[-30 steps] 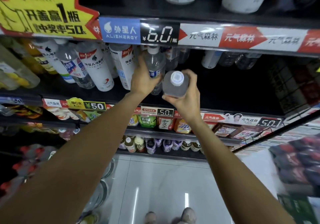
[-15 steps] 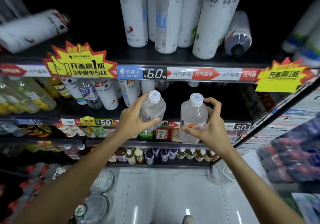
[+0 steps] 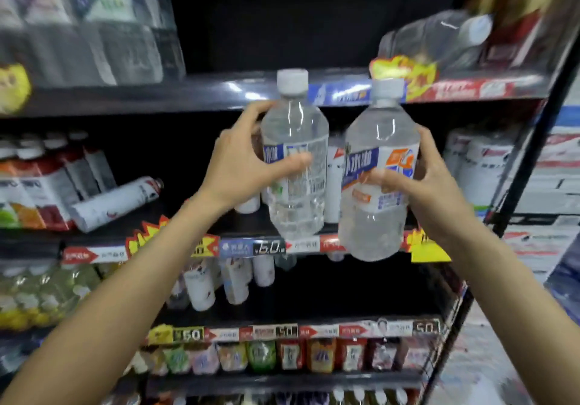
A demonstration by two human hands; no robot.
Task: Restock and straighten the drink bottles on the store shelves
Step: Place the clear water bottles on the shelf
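While fingers (image 3: 251,156) wrap it, bottle (image 3: 295,166) stands upright.

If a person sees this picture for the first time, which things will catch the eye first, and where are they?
Two clear plastic bottles with white caps dominate the centre, both upright before the dark shelves: the left hand grips the one with the blue-and-white label, the right hand holds the one with the blue-and-orange label. At the left, on the middle shelf, a white bottle with a dark cap lies tipped over. A yellow starburst price tag hangs at the upper shelf edge.
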